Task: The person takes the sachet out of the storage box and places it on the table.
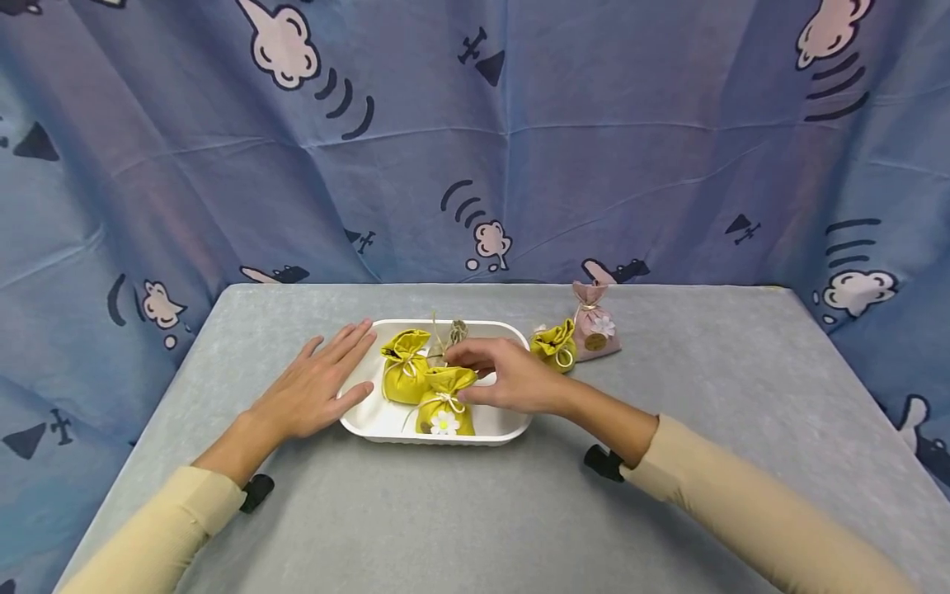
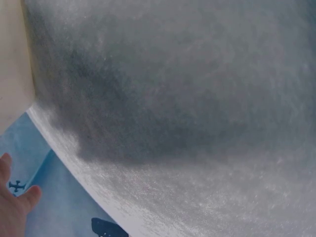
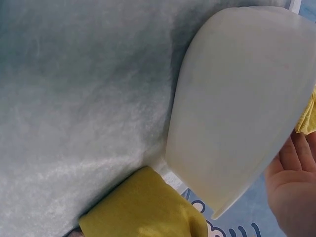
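Right hand (image 1: 512,375): fingers curled, holding front bag (image 1: 438,404) at its top. Thumb on the right side of the neck, fingers over and behind. Fingertip contact partly hidden. Front bag: yellow, upright, in the white tray (image 1: 500,422), just left of the hand and a bit nearer the body; white cord round its neck, flower (image 1: 444,424) facing the person.

Left hand (image 1: 315,390): spread wide, fingers straight, nothing in it. Lies at the tray's left rim, thumb pointing in over the tray; can't tell how firmly it touches.

Also in tray: left bag (image 1: 404,379), yellow, upright, between the two hands, right next to front bag. Grey bag (image 1: 436,350) just past the right fingertips, partly covered by them; its gathered top shows above.

Outside tray: spare bag (image 1: 547,353), yellow, just beyond the right wrist, beside the tray's right end. Pink bag (image 1: 586,322) right of that, farther from the hand, upright, with a white flower and a brown round label. Both on the grey table (image 1: 445,520).

Left wrist view catches only part of the hand, low left. Right wrist view: fingers beyond tray edge, by yellow cloth.
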Available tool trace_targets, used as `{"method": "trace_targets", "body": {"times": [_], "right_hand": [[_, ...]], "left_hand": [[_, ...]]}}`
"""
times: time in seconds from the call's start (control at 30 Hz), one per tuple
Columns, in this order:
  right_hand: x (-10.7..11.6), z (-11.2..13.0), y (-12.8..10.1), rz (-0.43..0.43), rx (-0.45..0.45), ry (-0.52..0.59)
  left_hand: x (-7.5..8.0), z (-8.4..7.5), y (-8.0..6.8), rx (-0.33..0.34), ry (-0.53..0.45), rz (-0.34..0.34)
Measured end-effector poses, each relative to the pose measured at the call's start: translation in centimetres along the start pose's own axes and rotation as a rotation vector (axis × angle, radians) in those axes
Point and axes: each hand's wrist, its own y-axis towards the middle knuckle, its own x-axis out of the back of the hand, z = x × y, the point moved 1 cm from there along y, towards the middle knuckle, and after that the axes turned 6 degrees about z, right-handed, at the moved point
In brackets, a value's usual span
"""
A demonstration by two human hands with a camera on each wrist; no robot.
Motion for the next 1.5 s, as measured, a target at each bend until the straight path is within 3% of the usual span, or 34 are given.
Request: {"method": "trace_targets", "body": {"times": [0.33,0.73,0.93,1.3,1.5], "right_hand": [[-0.5,0.4,0.0,0.032,-0.006,0.013],[-0.9,0.7,0.1,0.064,-0.003,-0.056],[-1.2,0.9,0.0,0.095,0.005,-0.081],[-1.1,1.4,-0.3,0.048,-0.057,-0.112],[-0.7,1.8,-0.7,0.020,-0.049,-0.114]], "left_hand": [[0.1,-0.2,0.1,0.002,-0.005,0.015],[0.0,-0.1,0.0,-0.007,0.000,-0.013],[0.0,-0.2,0.0,0.003,-0.001,0.010],[-0.1,-0.2,0.0,-0.013,0.005,-0.017],[-0.1,-0.2,0.0,-0.016,0.008,-0.021]]}}
